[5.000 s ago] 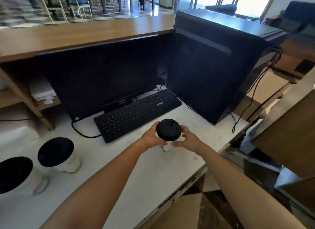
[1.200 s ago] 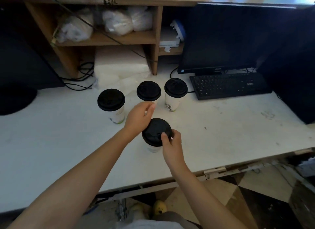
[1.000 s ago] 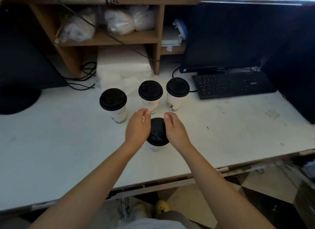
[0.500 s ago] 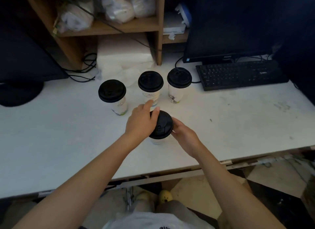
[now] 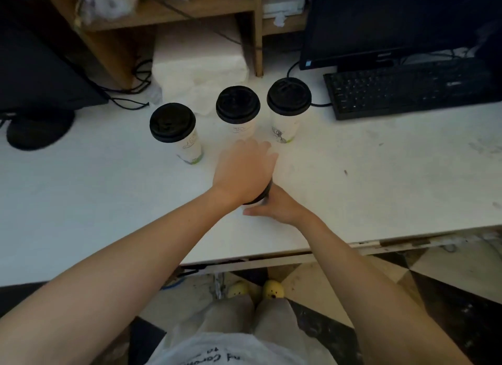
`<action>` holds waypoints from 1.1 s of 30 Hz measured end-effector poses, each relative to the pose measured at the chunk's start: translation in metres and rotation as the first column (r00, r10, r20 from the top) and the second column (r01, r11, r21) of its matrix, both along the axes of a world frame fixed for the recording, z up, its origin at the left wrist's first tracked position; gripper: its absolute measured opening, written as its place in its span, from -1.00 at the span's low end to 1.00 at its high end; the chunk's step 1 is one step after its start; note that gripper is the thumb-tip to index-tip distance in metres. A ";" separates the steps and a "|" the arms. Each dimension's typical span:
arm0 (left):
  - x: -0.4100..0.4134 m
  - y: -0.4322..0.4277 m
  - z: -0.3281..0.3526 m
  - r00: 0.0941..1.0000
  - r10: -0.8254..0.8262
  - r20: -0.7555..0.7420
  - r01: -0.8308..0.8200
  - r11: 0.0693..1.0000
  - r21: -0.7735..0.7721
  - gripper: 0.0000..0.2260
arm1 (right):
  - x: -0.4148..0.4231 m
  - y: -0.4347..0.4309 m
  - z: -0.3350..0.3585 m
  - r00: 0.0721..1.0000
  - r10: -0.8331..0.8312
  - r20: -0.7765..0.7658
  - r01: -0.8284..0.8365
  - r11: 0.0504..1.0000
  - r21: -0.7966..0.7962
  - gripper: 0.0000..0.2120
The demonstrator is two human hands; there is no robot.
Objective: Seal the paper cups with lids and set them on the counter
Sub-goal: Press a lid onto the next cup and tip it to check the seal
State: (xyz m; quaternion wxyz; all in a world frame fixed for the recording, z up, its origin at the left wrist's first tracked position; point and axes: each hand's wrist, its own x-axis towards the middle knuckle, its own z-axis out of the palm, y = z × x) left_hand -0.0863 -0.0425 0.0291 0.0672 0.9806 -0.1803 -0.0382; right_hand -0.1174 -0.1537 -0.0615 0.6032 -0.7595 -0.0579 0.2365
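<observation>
A white counter (image 5: 380, 188) carries a dark monitor (image 5: 394, 19) and a black keyboard (image 5: 413, 87) at the right rear. Three lidded cups stand upright in a row near the middle: the left cup (image 5: 173, 125), the middle cup (image 5: 238, 108) and the right cup (image 5: 288, 97). Just in front of them, the left hand (image 5: 244, 171) lies flat, fingers straight, on the black lid (image 5: 268, 190) of a fourth cup. The right hand (image 5: 279, 205) curls round that cup's side, which both hands hide.

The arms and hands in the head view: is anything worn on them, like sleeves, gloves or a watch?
Nothing worn shows. The left hand and right hand are ungloved, with no ring or watch visible, and both forearms are bare to the picture's edge.
</observation>
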 end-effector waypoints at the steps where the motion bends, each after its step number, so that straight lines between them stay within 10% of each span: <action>1: 0.000 0.001 0.001 1.000 -0.024 -0.003 0.024 1.000 -0.010 -0.58 | -0.002 0.001 -0.002 1.000 -0.024 0.014 0.024 1.000 0.009 -0.19; 5: 0.005 0.010 0.009 0.988 -0.155 -0.003 0.154 0.987 -0.055 -0.58 | -0.021 0.023 -0.004 0.961 -0.254 0.108 0.248 0.966 0.069 -0.26; 10: -0.005 0.008 0.010 0.988 0.155 -0.017 -0.156 0.982 -0.110 -0.54 | -0.042 0.066 -0.010 0.809 -0.571 0.139 0.539 0.816 0.211 -0.35; 20: 0.002 0.026 0.011 0.957 -0.285 -0.056 0.278 0.954 -0.108 -0.61 | -0.012 0.006 0.010 0.997 -0.051 0.063 0.046 0.996 0.075 -0.21; 27: 0.008 0.017 0.004 0.999 -0.023 0.029 0.022 0.999 0.025 -0.59 | -0.027 0.053 -0.011 0.841 -0.497 0.213 0.491 0.867 0.084 -0.30; 33: 0.007 0.016 -0.004 0.997 -0.029 0.071 0.026 0.999 0.048 -0.62 | -0.025 0.054 -0.017 0.842 -0.478 0.250 0.463 0.878 0.120 -0.46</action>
